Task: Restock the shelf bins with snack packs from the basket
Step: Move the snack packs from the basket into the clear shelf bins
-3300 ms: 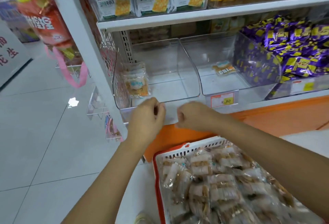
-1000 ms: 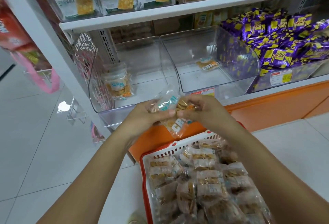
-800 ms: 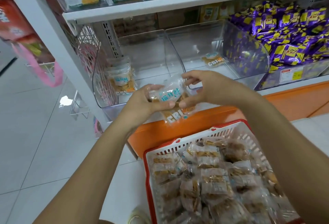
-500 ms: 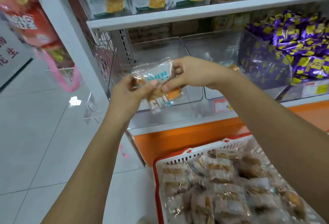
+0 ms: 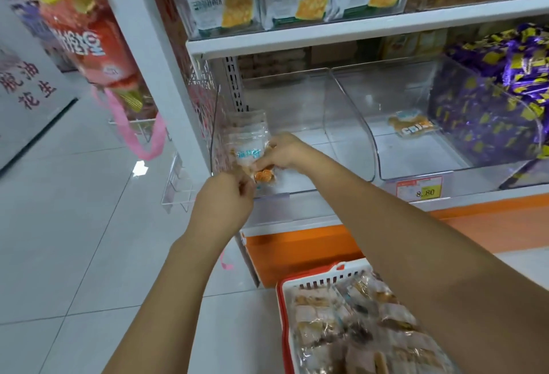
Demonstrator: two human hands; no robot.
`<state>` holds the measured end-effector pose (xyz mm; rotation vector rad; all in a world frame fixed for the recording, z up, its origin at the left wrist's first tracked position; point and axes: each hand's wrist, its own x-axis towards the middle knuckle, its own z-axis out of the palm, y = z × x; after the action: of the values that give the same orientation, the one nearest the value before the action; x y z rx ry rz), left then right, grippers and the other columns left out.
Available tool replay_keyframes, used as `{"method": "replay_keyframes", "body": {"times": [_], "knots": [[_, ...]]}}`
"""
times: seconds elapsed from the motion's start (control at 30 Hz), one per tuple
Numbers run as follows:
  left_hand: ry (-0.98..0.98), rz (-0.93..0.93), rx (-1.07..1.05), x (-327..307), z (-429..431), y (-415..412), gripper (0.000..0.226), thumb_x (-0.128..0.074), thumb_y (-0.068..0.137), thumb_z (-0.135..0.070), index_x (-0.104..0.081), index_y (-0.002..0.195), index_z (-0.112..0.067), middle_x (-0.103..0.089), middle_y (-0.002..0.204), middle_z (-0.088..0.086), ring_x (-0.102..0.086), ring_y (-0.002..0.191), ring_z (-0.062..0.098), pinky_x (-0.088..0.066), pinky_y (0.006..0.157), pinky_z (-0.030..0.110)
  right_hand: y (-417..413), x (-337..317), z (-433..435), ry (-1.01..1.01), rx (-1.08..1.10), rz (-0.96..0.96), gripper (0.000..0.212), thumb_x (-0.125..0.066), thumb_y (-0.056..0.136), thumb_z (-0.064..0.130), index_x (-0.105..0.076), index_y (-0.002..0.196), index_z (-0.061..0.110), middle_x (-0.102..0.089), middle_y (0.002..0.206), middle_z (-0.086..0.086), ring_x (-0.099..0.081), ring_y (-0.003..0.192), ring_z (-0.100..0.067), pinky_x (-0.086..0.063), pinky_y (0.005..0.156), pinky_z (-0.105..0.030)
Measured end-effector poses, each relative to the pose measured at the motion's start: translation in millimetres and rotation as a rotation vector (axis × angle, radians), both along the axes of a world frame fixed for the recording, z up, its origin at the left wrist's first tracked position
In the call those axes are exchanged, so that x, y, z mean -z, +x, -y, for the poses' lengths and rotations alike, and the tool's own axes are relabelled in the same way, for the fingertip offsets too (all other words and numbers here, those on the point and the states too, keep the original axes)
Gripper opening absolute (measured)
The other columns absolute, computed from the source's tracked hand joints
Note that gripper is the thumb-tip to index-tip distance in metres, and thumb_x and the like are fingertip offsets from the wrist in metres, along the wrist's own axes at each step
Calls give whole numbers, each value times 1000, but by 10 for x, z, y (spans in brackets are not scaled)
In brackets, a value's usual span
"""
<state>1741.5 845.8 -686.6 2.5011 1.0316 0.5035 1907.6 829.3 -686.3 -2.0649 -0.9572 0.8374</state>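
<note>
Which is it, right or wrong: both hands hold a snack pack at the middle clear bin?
Wrong in one respect. The head view shows the left hand and right hand holding the snack pack at the leftmost clear bin, not the middle bin.

1. Basket [image 5: 280, 314]: cut off by the bottom edge, its right side hidden under the right forearm [image 5: 416, 255].
2. Snack pack [image 5: 251, 148]: lower edge hidden behind the left hand [image 5: 225, 195].
3. Price tag [image 5: 419, 189]: small print unreadable.
4. Purple packs [image 5: 505, 70]: cut off at the right edge.
</note>
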Motion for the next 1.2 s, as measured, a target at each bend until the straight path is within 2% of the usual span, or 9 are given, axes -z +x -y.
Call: {"method": "replay_keyframes", "body": {"times": [0.13,0.27,0.53,0.63,0.77,0.87,0.93,1.1,1.2], "knots": [[6,-60,14,-28,-14,93,22,-47,93,-13,-66,102,-10,-68,96,15,-59,90,34,-43,68,33,-69,18,-23,-100,-66,179,40,-85,67,18,-64,100,12,-65,92,-2,-62,83,-17,-48,65,-22],[7,-177,46,28,-1,207,30,-41,96,-19,-60,119,-16,-65,111,12,-59,103,32,-46,79,33,-119,35,-9,-102,-80,293,53,-75,75,9,-53,123,8,-61,118,-9,-59,108,-24,-45,79,-24],[-94,-307,84,138,-109,405,38,-31,101,-36,-55,122,-15,-61,119,12,-56,108,31,-45,84,35,-150,-105,149,-42,-63,332,42,-66,85,10,-51,123,4,-60,122,-11,-58,111,-27,-45,84,-26],[-101,-282,103,156,-132,407,40,-30,101,-38,-57,121,-17,-62,118,10,-56,108,30,-46,85,35,-159,-258,379,20,-70,439,20,-62,87,7,-62,107,4,-65,107,-11,-60,102,-26,-46,77,-27],[-15,-23,135,91,-50,335,34,-39,99,-30,-66,95,-10,-69,93,11,-62,87,31,-50,74,37,-185,-391,895,136,-75,522,14,-63,86,16,-66,83,3,-62,77,-4,-57,76,-18,-40,60,-21],[125,239,140,-58,217,250,37,-44,97,-26,-53,64,-14,-57,60,6,-52,58,24,-37,52,29,-230,-375,1383,65,-120,562,22,-64,88,31,-62,77,12,-58,74,3,-53,72,-11,-42,64,-25],[139,262,189,-100,462,208,46,-44,97,-29,-39,53,-19,-41,47,0,-40,46,17,-25,46,27,-249,-260,1682,-90,-195,598,25,-62,89,32,-64,83,9,-64,80,-2,-59,78,-16,-48,72,-30],[-5,-101,443,307,889,169,43,-50,95,-32,-44,54,-21,-48,53,-4,-48,55,17,-36,54,31,-423,252,2300,-562,-489,526,39,-65,87,33,-63,112,4,-64,112,-13,-59,96,-25,-40,71,-30],[-62,-396,581,744,1052,121,20,-55,93,-29,-64,82,-15,-67,83,4,-61,80,22,-44,67,31,-520,581,2596,-643,-564,398,56,-70,83,35,-50,131,14,-54,128,-5,-52,112,-21,-38,79,-27]]}}
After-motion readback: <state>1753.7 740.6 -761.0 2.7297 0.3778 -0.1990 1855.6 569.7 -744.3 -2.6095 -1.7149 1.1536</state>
